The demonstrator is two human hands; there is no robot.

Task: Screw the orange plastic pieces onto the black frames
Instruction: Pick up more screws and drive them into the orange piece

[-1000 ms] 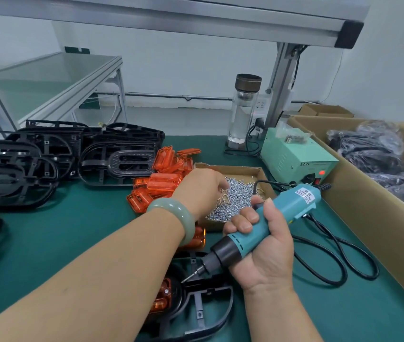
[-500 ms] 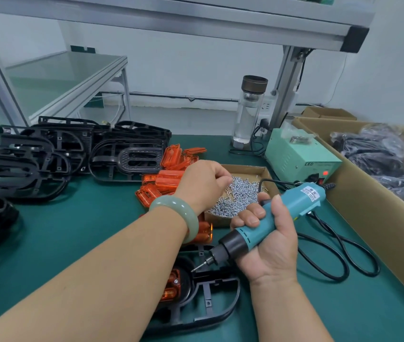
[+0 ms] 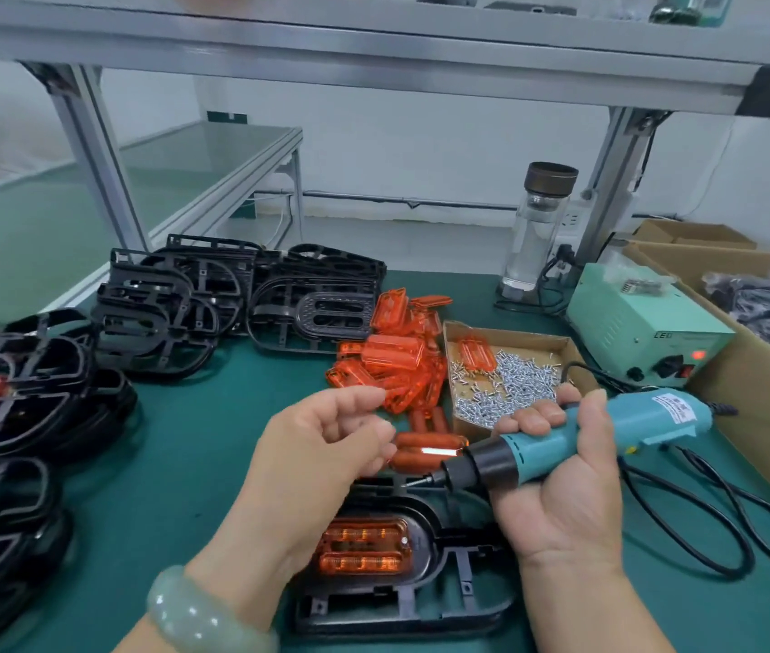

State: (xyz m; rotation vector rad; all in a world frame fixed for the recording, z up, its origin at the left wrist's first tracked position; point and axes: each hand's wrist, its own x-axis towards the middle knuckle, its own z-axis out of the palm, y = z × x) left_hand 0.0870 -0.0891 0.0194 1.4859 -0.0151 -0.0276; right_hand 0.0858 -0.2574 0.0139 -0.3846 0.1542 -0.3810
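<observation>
Green worktop (image 3: 213,464) carries the black frame (image 3: 401,622) close before me, its orange piece (image 3: 364,551) seated. My right hand (image 3: 566,501) grips the screwdriver (image 3: 632,417), bit toward my left hand (image 3: 321,454), whose fingers (image 3: 354,399) curl together; on a screw or not, I cannot tell. Screw box (image 3: 514,334) and loose orange pieces (image 3: 397,365) crowd just behind.

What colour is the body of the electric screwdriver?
The screwdriver is teal with a black front collar, seen best in the head view.

Right hand (image 3: 562,501) grips the teal screwdriver (image 3: 547,447) above a black frame (image 3: 401,615) holding an orange piece (image 3: 364,549).
</observation>
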